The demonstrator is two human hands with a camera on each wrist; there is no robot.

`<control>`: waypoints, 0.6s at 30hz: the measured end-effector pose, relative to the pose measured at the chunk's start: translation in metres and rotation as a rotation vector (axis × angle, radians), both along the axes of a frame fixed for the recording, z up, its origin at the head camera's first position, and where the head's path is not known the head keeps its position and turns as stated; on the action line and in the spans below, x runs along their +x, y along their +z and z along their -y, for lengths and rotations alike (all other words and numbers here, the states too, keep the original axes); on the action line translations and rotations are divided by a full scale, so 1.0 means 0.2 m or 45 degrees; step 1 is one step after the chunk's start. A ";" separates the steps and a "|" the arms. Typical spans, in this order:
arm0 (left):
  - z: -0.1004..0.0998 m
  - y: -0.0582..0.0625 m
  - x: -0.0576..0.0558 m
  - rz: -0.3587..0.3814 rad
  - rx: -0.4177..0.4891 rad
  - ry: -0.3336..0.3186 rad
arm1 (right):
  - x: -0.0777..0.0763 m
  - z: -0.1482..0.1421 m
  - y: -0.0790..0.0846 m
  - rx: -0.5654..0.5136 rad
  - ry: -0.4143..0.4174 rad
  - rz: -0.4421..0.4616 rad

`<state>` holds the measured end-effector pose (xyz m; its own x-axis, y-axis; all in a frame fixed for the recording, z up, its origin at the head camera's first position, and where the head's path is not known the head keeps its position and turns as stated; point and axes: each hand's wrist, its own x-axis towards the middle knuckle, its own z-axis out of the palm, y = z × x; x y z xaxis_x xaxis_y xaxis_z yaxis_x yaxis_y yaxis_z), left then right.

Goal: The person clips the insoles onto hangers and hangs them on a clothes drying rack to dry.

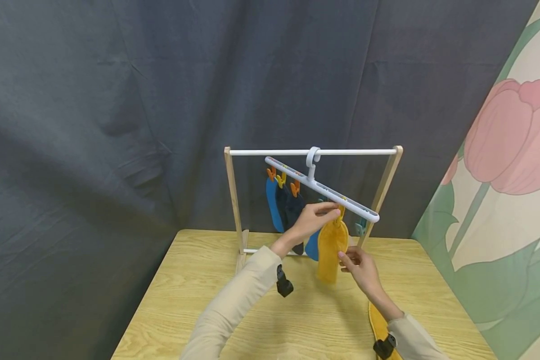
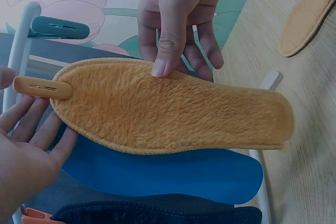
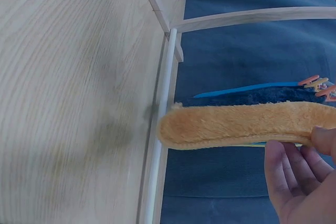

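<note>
A fuzzy yellow insole (image 1: 329, 252) hangs by its wide end from a yellow clothespin (image 2: 42, 87) on a pale hanger (image 1: 328, 191). My left hand (image 1: 309, 221) pinches this clothespin, its thumb by the outer end and its other fingers beneath. In the left wrist view, those fingertips reach the insole's edge. My right hand (image 1: 362, 270) holds the insole's side edge, thumb (image 2: 160, 66) on the fuzzy face and fingers behind. Just behind hangs a blue insole (image 2: 173, 174); its clip is mostly hidden in the head view.
Dark insoles (image 1: 292, 212) and another blue piece (image 1: 273, 202) hang from orange and yellow clips at the hanger's far left. A teal clip (image 2: 60, 28) hangs near the right end. The wooden rack (image 1: 232, 190) stands on the table. Another yellow insole (image 1: 377, 322) lies under my right forearm.
</note>
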<state>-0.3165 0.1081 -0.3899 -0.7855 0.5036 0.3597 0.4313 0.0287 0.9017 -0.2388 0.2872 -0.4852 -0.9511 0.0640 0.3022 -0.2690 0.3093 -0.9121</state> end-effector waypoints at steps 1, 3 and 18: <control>0.00 0.00 0.00 -0.004 0.011 0.010 | 0.00 0.00 0.00 0.006 0.000 0.006; -0.01 0.00 0.00 -0.015 0.040 0.045 | 0.00 -0.01 -0.01 0.018 0.003 0.009; 0.00 0.12 0.16 -0.183 0.291 0.180 | 0.01 -0.06 -0.08 0.047 0.035 0.074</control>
<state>-0.2839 0.1084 -0.3658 -0.7750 0.2860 0.5636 0.5612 -0.0989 0.8218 -0.2368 0.2999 -0.5016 -0.9683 0.0273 0.2484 -0.2251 0.3363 -0.9145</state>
